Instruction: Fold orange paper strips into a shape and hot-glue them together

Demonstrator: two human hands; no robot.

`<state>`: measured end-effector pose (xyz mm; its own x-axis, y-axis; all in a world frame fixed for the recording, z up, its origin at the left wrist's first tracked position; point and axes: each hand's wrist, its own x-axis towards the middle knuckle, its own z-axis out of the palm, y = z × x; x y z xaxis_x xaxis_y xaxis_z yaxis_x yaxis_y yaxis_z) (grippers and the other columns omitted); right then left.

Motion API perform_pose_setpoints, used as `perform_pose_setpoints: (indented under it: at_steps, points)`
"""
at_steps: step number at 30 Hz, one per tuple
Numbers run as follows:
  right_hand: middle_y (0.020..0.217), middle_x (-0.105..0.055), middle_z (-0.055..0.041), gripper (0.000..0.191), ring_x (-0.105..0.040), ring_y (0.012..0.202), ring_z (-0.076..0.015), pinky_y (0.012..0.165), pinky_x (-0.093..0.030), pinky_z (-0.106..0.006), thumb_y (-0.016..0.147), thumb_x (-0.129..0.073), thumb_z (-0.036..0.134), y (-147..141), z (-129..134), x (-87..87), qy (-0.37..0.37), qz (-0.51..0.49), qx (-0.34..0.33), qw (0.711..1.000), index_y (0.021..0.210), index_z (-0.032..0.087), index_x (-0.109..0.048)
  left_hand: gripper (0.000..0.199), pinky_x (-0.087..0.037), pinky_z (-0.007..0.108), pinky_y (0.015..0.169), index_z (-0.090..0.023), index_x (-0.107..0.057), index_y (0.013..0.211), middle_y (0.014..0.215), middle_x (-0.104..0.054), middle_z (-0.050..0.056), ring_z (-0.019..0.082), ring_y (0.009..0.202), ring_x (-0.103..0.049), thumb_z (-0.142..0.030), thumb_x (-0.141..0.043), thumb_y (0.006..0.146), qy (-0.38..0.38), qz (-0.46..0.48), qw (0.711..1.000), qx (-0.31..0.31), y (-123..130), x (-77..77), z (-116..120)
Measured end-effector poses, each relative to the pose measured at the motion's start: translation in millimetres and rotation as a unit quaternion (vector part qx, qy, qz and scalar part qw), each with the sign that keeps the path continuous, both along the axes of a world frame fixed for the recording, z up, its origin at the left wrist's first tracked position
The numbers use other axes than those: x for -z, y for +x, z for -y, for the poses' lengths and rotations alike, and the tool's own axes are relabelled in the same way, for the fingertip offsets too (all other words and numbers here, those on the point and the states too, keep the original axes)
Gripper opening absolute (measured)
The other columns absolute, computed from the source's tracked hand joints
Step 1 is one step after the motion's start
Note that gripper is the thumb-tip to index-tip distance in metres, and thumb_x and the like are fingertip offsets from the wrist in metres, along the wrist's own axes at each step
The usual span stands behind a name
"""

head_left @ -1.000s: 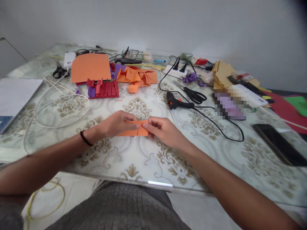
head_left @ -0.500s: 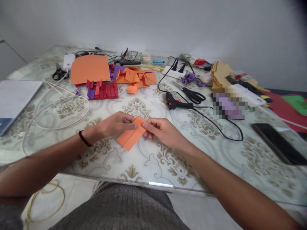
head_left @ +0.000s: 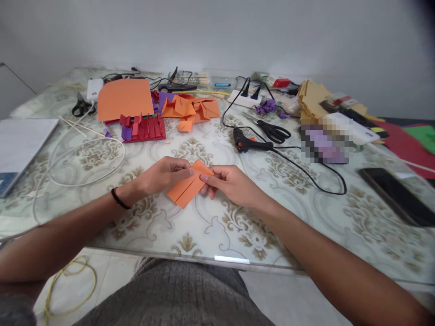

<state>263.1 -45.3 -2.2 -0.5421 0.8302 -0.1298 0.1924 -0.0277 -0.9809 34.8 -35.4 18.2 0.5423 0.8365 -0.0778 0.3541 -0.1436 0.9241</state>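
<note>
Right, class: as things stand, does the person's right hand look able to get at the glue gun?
Probably yes: the glue gun lies just beyond the right hand, with open tabletop between, though that hand would first have to let go of the orange paper.

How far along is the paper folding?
Looks done: the red folded pieces and orange folded pieces. In hand: a small orange paper with a seam, pinched by left hand and right hand. Possibly left: the large orange paper, lying flat. Total needed: can't tell.
</note>
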Motion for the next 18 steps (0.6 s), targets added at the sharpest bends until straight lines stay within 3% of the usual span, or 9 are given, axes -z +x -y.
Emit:
perform_pose_setpoints:
  at_steps: [7, 13, 18]
  points:
    - [0.080, -0.075, -0.0056, 0.043, -0.062, 0.059, -0.0120, 0.060, -0.050, -0.026, 0.091, -0.067, 0.057, 1.0, -1.8, 0.6, -0.001, -0.005, -0.006, 1.000, 0.082, 0.016, -0.066, 0.032, -0.031, 0.026, 0.060, -0.015, -0.062, 0.071, 0.068, -0.044, -0.003, 0.012, 0.066, -0.038, -0.040, -0.060, 0.091, 0.002, -0.009, 1.000, -0.010, -1.4, -0.5, -1.3]
    - [0.081, -0.073, -0.0045, 0.038, -0.062, 0.061, -0.0121, 0.062, -0.050, -0.026, 0.093, -0.066, 0.053, 1.4, -0.5, -0.8, 0.010, -0.002, -0.008, 1.000, 0.085, 0.016, -0.066, 0.032, -0.028, 0.026, 0.057, -0.015, -0.063, 0.068, 0.065, -0.041, -0.002, 0.012, 0.064, -0.035, -0.038, -0.061, 0.090, 0.002, -0.011, 1.000, -0.011, -4.1, -0.4, -1.8]
    - [0.068, -0.062, 0.0005, 0.037, -0.059, 0.063, -0.0132, 0.064, -0.047, -0.027, 0.096, -0.063, 0.052, -0.4, 2.0, -4.5, 0.061, 0.016, 0.007, 0.998, 0.085, 0.017, -0.064, 0.037, -0.026, 0.026, 0.055, -0.014, -0.061, 0.065, 0.062, -0.039, -0.003, 0.011, 0.062, -0.032, -0.039, -0.061, 0.092, 0.012, 0.003, 1.000, 0.017, -3.1, -0.3, -0.6]
